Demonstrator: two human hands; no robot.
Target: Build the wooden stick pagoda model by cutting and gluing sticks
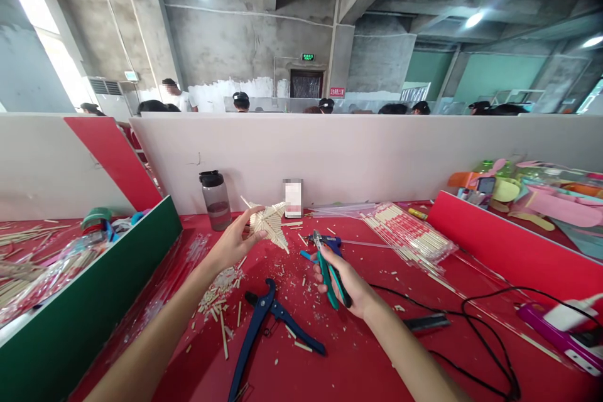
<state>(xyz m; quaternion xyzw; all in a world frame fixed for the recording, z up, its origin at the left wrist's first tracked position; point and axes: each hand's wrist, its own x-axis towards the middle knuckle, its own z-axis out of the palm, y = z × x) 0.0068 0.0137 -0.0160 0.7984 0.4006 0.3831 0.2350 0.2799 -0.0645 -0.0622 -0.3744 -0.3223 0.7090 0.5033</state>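
Observation:
My left hand [242, 240] grips a pale star-like piece built from wooden sticks [269, 225], its fingers along the left side. In my right hand [343, 276] is a pair of pliers [327, 273] with green and black handles, jaws pointing away from me. Just beyond the pliers lies a blue glue gun [332, 241], partly covered by them. Nearer to me, a large dark-blue pipe cutter [266, 320] rests with its handles spread. Cut stick bits [219, 304] are scattered beneath my left hand.
A water bottle [215, 201] and an upright phone [293, 199] stand by the white partition [330, 151]. Bagged sticks [409, 235] lie right of centre. Black cable [490, 326] loops near a purple power strip [556, 336]. Green [117, 276] and red [509, 251] dividers flank the table.

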